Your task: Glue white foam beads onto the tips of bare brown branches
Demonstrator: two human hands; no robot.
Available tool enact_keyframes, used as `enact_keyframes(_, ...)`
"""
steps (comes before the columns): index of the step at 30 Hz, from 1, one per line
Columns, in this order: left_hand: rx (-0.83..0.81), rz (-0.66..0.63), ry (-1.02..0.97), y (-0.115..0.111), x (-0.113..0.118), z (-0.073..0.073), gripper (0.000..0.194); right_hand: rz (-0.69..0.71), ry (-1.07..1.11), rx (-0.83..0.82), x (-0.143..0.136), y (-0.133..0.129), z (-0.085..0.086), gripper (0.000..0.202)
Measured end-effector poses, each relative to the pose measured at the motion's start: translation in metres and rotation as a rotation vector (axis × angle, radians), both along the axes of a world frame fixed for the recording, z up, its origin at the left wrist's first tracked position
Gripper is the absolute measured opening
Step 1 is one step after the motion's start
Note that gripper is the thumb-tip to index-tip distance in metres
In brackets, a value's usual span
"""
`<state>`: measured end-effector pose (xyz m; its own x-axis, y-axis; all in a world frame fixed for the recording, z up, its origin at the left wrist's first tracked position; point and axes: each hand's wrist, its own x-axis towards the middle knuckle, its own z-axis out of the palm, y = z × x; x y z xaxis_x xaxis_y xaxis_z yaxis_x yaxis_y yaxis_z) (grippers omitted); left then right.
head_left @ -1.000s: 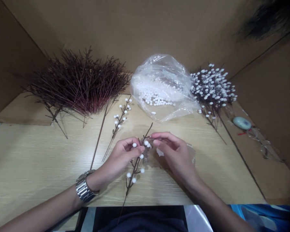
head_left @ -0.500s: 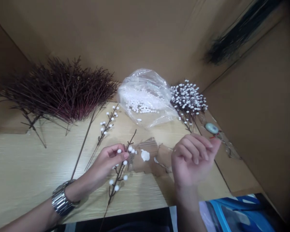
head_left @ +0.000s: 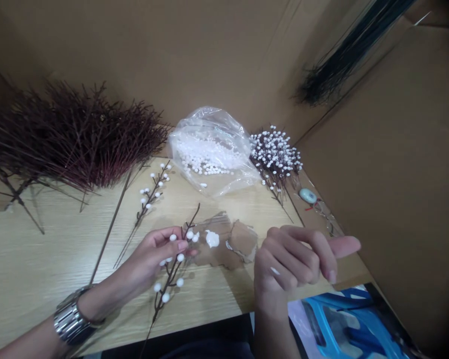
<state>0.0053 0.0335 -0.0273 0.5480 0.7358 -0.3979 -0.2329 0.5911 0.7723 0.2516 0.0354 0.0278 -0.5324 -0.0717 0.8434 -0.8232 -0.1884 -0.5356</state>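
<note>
A thin brown artificial branch (head_left: 173,271) with white berries slants up from the bottom edge. My left hand (head_left: 155,252), a metal watch on its wrist, pinches it partway up between thumb and fingers, among the berries. Off to the right, my right hand (head_left: 290,262) is raised over the table, apart from the branch. Its fingers are curled in and the thumb sticks out to the right; nothing shows in its grip. A white smear marks this hand. Between the hands, a blob of white paste (head_left: 212,239) sits on a torn cardboard piece (head_left: 224,259).
Bare brown branches (head_left: 75,134) are heaped at the left. Behind my hands lies a clear plastic bag (head_left: 213,149) of white berries, beside a berried bunch (head_left: 277,154). One berried branch (head_left: 153,192) rests left of centre. A pale green oval object (head_left: 307,195) lies at right.
My right hand has turned over, its curled fingers now facing down and the thumb swung out to the right. My left hand keeps its pinch on the branch. The whole view has shifted slightly.
</note>
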Motion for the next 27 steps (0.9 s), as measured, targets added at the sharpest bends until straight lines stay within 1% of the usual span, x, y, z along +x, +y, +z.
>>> enact_keyframes(1, -0.004, 0.002, 0.0, 0.0, 0.0, 0.0, 0.021, -0.141, 0.006, -0.163, 0.0, -0.007, -0.001, 0.063)
enact_keyframes(2, -0.003, 0.006, 0.002, 0.0, 0.0, 0.0, 0.02, -0.326, 0.021, -0.358, 0.0, -0.014, -0.002, 0.057)
enact_keyframes(3, 0.003, 0.012, 0.005, -0.001, 0.0, 0.0, 0.02, -0.577, 0.026, -0.545, -0.001, -0.021, -0.001, 0.051)
enact_keyframes(4, 0.009, 0.022, 0.01, -0.001, -0.001, 0.0, 0.019, -0.859, -0.044, -0.675, -0.002, -0.027, 0.001, 0.047)
enact_keyframes(5, 0.016, 0.028, 0.015, -0.001, -0.001, -0.001, 0.018, -1.149, -0.216, -0.716, -0.002, -0.029, 0.005, 0.04)
enact_keyframes(6, 0.023, 0.032, 0.019, -0.002, -0.001, -0.002, 0.018, -1.408, -0.451, -0.649, -0.001, -0.029, 0.011, 0.031)
enact_keyframes(7, 0.031, 0.033, 0.023, -0.002, -0.001, -0.002, 0.017, -1.609, -0.719, -0.492, 0.0, -0.024, 0.017, 0.023)
enact_keyframes(8, 0.043, 0.033, 0.025, -0.002, -0.001, -0.003, 0.018, -1.746, -0.976, -0.272, 0.0, -0.017, 0.024, 0.015)
enact_keyframes(9, 0.059, 0.032, 0.026, -0.002, -0.001, -0.004, 0.018, -1.826, -1.175, -0.026, 0.0, -0.007, 0.03, 0.012)
enact_keyframes(10, 0.073, 0.032, 0.027, -0.002, -0.001, -0.004, 0.019, -1.868, -1.321, 0.21, -0.001, 0.005, 0.034, 0.014)
enact_keyframes(11, 0.087, 0.034, 0.029, -0.002, -0.001, -0.005, 0.019, -1.897, -1.436, 0.406, -0.003, 0.017, 0.036, 0.018)
enact_keyframes(12, 0.096, 0.038, 0.032, -0.002, 0.0, -0.005, 0.02, -1.915, -1.532, 0.558, -0.007, 0.028, 0.035, 0.023)
enact_keyframes(13, 0.104, 0.041, 0.036, -0.002, 0.0, -0.005, 0.021, -1.922, -1.626, 0.67, -0.013, 0.039, 0.032, 0.027)
enact_keyframes(14, 0.111, 0.041, 0.041, -0.002, 0.0, -0.005, 0.021, -1.924, -1.69, 0.726, -0.019, 0.049, 0.026, 0.03)
enact_keyframes(17, 0.136, 0.029, 0.037, -0.002, 0.0, -0.003, 0.024, -1.908, -1.797, 0.791, -0.038, 0.068, 0.006, 0.032)
enact_keyframes(20, 0.154, 0.031, 0.001, -0.003, 0.0, 0.0, 0.025, -1.894, -1.88, 0.828, -0.051, 0.076, -0.01, 0.031)
enact_keyframes(23, 0.171, 0.049, -0.01, -0.003, 0.0, 0.001, 0.023, -1.884, -1.948, 0.85, -0.056, 0.079, -0.015, 0.032)
enact_keyframes(27, 0.2, 0.036, -0.008, -0.003, 0.0, 0.003, 0.023, -1.905, -2.054, 0.857, -0.059, 0.084, -0.018, 0.031)
